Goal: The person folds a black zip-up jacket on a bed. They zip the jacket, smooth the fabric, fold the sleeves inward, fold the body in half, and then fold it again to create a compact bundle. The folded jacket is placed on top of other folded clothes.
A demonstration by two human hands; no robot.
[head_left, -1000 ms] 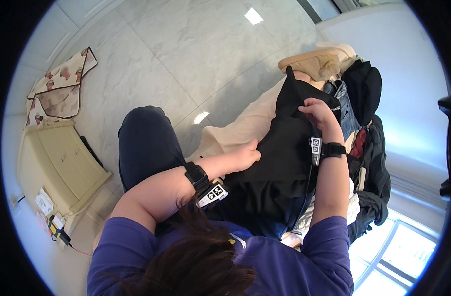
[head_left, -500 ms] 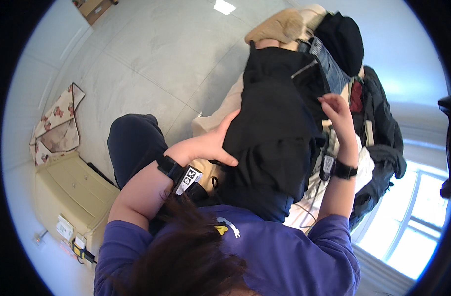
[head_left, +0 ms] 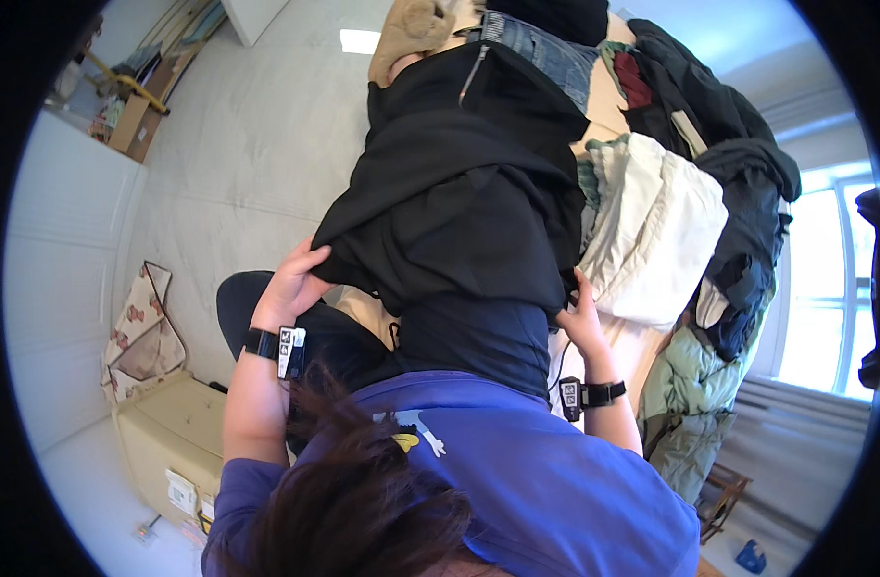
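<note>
Spreading across a seated person's lap and outstretched leg, a black zippered garment (head_left: 450, 173) lies rumpled, layered folds crossing its middle. The left hand (head_left: 299, 277) pinches its near-left edge, thumb on top; the right hand (head_left: 580, 315) meets the opposite edge, its fingers partly lost against the dark cloth — whether it grips cannot be told. An uneven pull could skew the layers and set those creases in. The metal zipper (head_left: 474, 75), slanting across the far end, could snag the fabric if cloth is drawn over it. Near a tan fuzzy slipper (head_left: 406, 43), the left side could slide onto the tiled floor (head_left: 238, 173), for want of support beyond the leg. To the right — just beside the black cloth — a white folded garment (head_left: 652, 240) could be dragged askew by a wide sweep, as could the blue jeans (head_left: 546, 58) at the far end.
</note>
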